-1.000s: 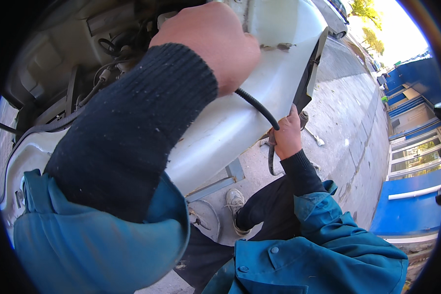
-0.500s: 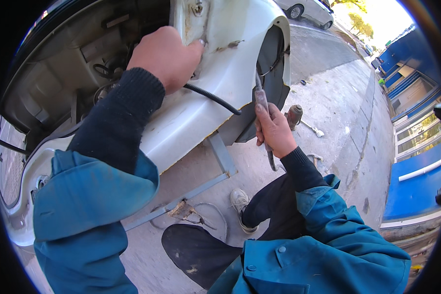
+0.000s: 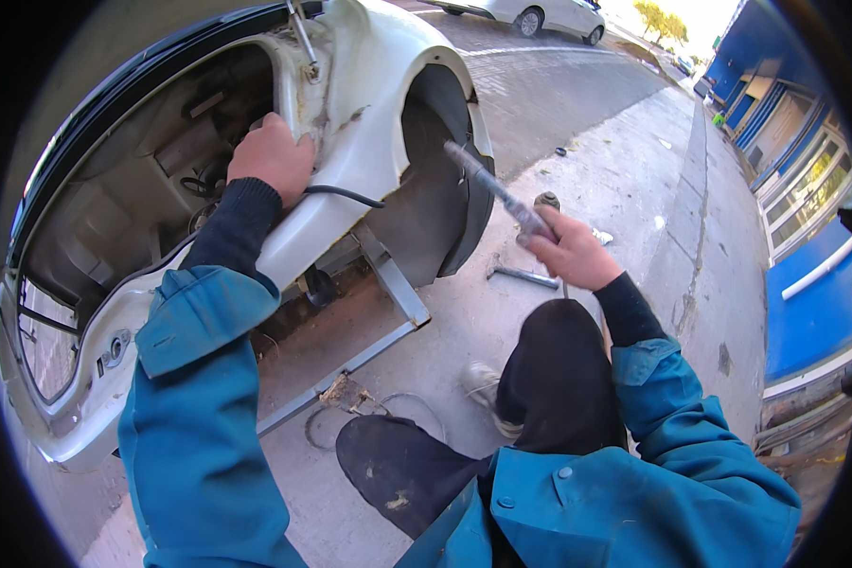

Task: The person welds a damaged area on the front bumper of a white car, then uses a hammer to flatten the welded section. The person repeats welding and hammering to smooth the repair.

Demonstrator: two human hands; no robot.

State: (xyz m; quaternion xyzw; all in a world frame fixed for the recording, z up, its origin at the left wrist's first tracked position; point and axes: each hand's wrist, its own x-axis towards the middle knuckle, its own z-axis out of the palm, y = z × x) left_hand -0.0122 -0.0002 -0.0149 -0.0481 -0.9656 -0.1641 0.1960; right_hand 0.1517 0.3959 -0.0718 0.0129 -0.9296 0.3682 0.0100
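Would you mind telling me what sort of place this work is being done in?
Probably an outdoor yard or pavement beside a car body shop: a stripped white car body sits on paving, blue shopfronts line the right side, and the right hand holds a metal tool.

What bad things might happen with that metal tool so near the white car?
The right hand holds the metal tool raised beside the wheel arch; a swing might dent the white panel. The left hand grips the panel's bare edge, which may cut skin. The black cable by it could snag.
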